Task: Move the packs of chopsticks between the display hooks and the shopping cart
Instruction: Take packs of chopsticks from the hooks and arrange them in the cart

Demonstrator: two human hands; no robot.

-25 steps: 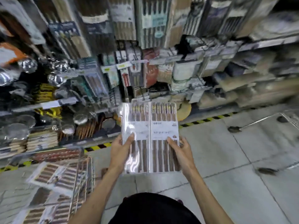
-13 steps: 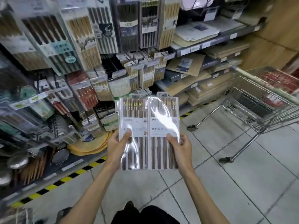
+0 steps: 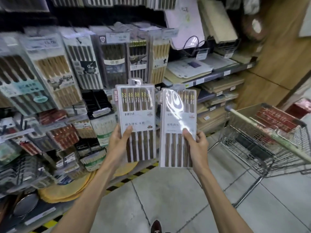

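I hold two clear packs of dark wooden chopsticks upright in front of the display. My left hand [image 3: 118,142] grips the left pack [image 3: 137,113] by its lower left edge, thumb on its white label. My right hand [image 3: 196,145] grips the right pack [image 3: 178,118] by its lower right edge, thumb on the front; glare covers its top. A narrow gap separates the two packs. Behind them hang several other chopstick packs on display hooks [image 3: 117,47]. A wire shopping cart [image 3: 269,145] stands at the right.
Shelves of cutting boards [image 3: 218,88] fill the back right. Lower hooks at the left carry smaller chopstick packs [image 3: 65,135]. Yellow round mats [image 3: 67,189] and a yellow-black floor stripe [image 3: 127,179] lie along the shelf base. Grey tiled floor runs between shelf and cart.
The view has swung up and right from the floor cart to the display. Both packs rose with my hands and moved apart, so a gap now shows between them.
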